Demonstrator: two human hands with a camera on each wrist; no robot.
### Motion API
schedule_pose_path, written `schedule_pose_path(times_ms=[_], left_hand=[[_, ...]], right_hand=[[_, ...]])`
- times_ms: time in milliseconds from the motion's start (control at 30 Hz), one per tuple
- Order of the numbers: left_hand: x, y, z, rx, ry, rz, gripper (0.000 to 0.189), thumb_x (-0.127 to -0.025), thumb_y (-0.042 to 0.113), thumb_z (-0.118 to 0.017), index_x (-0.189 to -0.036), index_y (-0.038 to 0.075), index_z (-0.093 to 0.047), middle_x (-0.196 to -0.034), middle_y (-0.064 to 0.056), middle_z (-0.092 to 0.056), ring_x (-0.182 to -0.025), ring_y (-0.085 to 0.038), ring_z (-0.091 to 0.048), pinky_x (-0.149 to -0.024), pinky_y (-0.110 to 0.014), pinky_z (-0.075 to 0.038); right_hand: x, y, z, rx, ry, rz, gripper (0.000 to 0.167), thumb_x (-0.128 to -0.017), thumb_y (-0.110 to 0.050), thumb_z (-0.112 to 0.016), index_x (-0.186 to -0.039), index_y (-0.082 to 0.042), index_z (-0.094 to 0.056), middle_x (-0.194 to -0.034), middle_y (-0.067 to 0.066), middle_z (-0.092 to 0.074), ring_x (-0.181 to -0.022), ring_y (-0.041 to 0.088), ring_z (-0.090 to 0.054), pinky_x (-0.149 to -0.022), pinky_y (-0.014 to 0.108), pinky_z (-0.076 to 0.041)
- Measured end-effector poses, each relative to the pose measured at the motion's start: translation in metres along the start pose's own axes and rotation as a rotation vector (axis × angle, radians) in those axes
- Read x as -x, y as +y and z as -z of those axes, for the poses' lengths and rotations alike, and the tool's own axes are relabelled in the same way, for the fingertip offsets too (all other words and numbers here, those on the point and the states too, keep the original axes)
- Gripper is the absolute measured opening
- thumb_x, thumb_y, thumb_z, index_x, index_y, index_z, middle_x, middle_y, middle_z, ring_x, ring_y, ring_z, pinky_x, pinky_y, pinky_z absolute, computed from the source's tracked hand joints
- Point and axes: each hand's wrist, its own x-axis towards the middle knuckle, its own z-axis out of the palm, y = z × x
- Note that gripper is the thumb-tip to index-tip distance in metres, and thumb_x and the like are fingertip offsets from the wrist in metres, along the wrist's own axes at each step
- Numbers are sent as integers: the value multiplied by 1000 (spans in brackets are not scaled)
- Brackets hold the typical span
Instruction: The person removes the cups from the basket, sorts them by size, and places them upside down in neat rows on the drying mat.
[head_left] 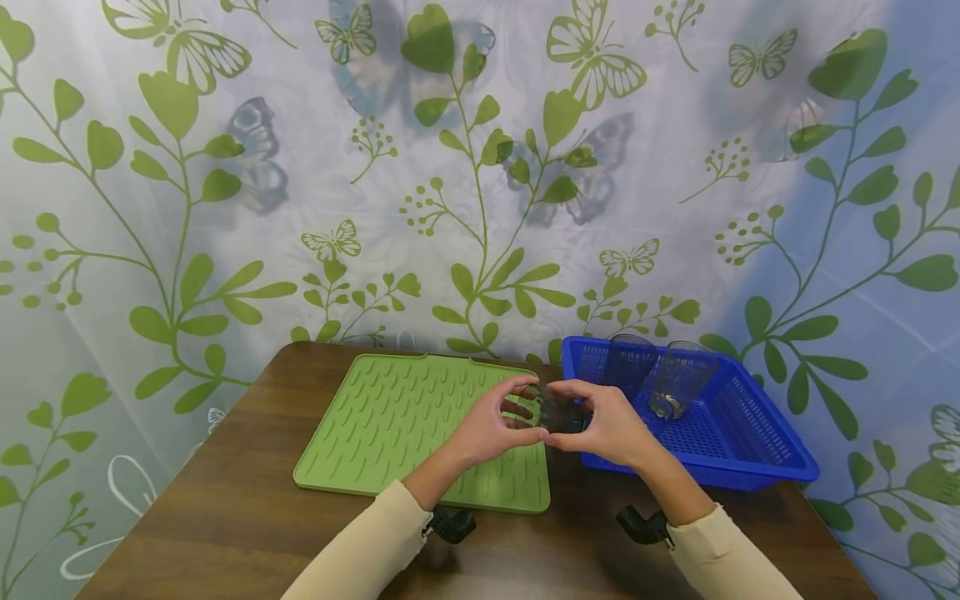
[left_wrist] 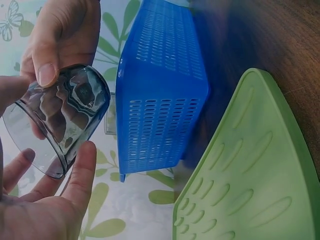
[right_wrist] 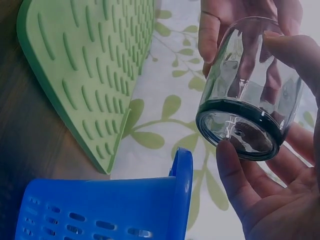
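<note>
A smoky clear drinking glass (head_left: 561, 410) is held on its side above the table, between both hands. My left hand (head_left: 491, 423) holds it about the rim end, thumb on one side and fingers spread round the other. At the base end my right hand (head_left: 606, 423) grips the glass between thumb and fingers. In the left wrist view the glass (left_wrist: 75, 112) tilts, its open mouth toward the left palm. Its thick round base shows in the right wrist view, below the glass wall (right_wrist: 240, 75). Under and left of the hands lies a green ridged drying mat (head_left: 405, 425).
On the right stands a blue perforated plastic basket (head_left: 750, 479). Inside it are two more glasses, one tilted glass (head_left: 678, 379) and another glass (head_left: 628, 362) behind it. The brown wooden table (head_left: 225, 492) meets a leaf-and-butterfly patterned curtain (head_left: 300, 167) at the back.
</note>
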Motion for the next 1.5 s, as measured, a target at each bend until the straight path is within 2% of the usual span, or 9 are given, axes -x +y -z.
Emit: schedule_pose_path(times_ms=[267, 567, 633, 733, 867, 1000, 1167, 1333, 1500], left_hand=[[3, 1, 4, 22, 16, -3, 65, -89, 16, -81, -147, 24, -52, -136, -15, -58, -118, -39, -65, -92, -35, -60], [9, 2, 9, 74, 43, -41, 67, -89, 11, -80, -148, 19, -51, -140, -13, -55, -119, -33, -63, -95, -39, -58], [10, 2, 10, 92, 47, -51, 67, -88, 9, -80, -147, 21, -51, -140, -13, -54, -120, -33, -63, -95, -38, -58], [13, -1, 12, 119, 51, -64, 67, -88, 6, -79, -147, 22, -51, -141, -14, -54, -120, -32, -62, -95, -36, -58], [17, -2, 14, 149, 53, -79, 68, -88, 4, -78, -148, 20, -50, -141, -17, -52, -121, -32, -62, -95, -35, -58], [23, -2, 16, 167, 47, -92, 68, -89, 3, -76, -149, 17, -48, -141, -18, -52, -121, -32, -61, -95, -35, -57], [31, -3, 20, 169, 56, -95, 67, -89, 4, -77, -149, 15, -47, -143, -18, -50, -121, -30, -60, -94, -32, -56], [34, -6, 22, 192, 55, -117, 68, -88, 0, -76, -148, 12, -47, -140, -19, -50, -117, -24, -61, -92, -29, -56], [36, -10, 23, 206, 49, -138, 69, -87, -2, -75, -148, 10, -46, -140, -20, -50, -116, -25, -61, -92, -30, -57]], right_hand=[[-1, -3, -1, -24, 20, 13, 70, -77, -42, -91, -138, -20, -65, -137, 0, -67, -118, 24, -65, -93, 52, -56], [0, 0, -1, -179, 49, -17, 68, -81, -34, -89, -142, -24, -59, -140, 1, -65, -123, 26, -62, -97, 54, -54], [1, 1, -2, -223, 56, -19, 68, -83, -30, -88, -143, -22, -58, -141, 4, -64, -126, 27, -61, -98, 51, -55], [2, 2, -5, -309, 62, -25, 66, -85, -23, -86, -144, -21, -57, -143, 7, -63, -129, 26, -60, -100, 41, -56], [5, 2, -11, -464, 63, -15, 63, -88, -13, -82, -145, -17, -56, -145, 14, -60, -127, 12, -62, -98, 27, -55], [7, 2, -18, -593, 55, -12, 63, -88, -8, -81, -145, -13, -56, -144, 16, -59, -123, 7, -62, -99, 24, -54], [9, 0, -27, -648, 34, -36, 62, -88, -5, -79, -145, -11, -55, -139, 11, -61, -117, 16, -67, -98, 26, -55], [9, -4, -32, -684, 23, -44, 63, -87, -1, -78, -145, -7, -54, -127, 14, -66, -109, 29, -71, -88, 33, -61], [10, -5, -37, -725, 16, -55, 65, -87, -2, -79, -146, -2, -52, -128, 24, -65, -106, 24, -73, -85, 31, -62]])
